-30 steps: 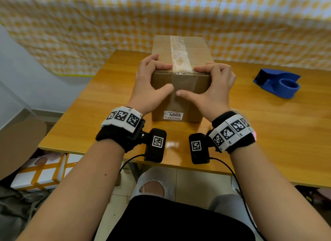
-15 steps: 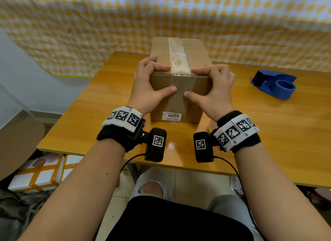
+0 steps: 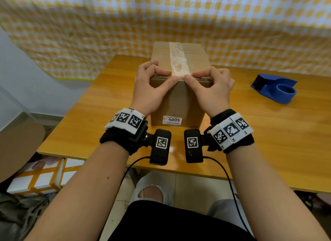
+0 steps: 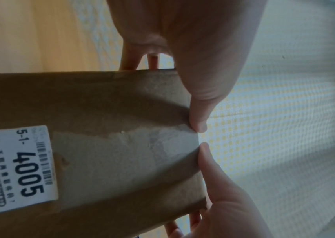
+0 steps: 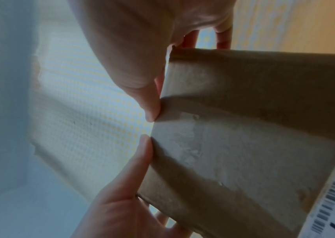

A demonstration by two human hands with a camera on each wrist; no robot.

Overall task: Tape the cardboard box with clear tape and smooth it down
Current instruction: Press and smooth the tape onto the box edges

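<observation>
Wooden table (image 3: 268, 133) held the closed box (image 3: 177, 100) centrally; both thumbs had climbed from its near face to the top edge, left hand (image 3: 150, 90) and right hand (image 3: 213, 90) curled, pinching there beside the tape (image 3: 177, 61).

A white label (image 3: 172, 119) low on the cardboard box's (image 3: 179, 100) near face reads "5-1- 4005", beside a barcode; its small print is illegible.
</observation>
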